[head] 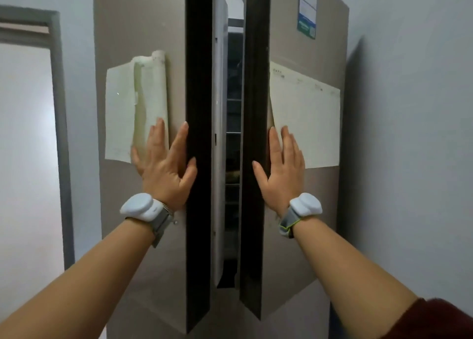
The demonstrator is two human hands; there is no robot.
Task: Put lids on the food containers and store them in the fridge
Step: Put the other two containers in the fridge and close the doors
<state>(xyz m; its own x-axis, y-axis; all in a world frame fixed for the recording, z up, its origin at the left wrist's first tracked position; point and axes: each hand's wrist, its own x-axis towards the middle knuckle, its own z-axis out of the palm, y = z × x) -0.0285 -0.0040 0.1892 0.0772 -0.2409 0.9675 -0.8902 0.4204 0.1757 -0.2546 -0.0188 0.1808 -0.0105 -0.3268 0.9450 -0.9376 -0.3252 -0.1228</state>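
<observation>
A tall beige two-door fridge fills the view. Its left door (143,31) and right door (289,46) both stand slightly ajar, with a narrow dark gap (233,123) between them showing wire shelves inside. My left hand (166,164) lies flat and open against the left door near its dark edge strip. My right hand (281,169) presses flat and open on the right door beside its dark edge. Neither hand holds anything. No food containers or lids can be made out; the fridge's inside is too dark to tell.
A pale sheet with a white rolled holder (151,95) hangs on the left door, another paper sheet (307,123) on the right door. A grey door frame (60,133) stands at the left. A light wall (414,133) closes in on the right.
</observation>
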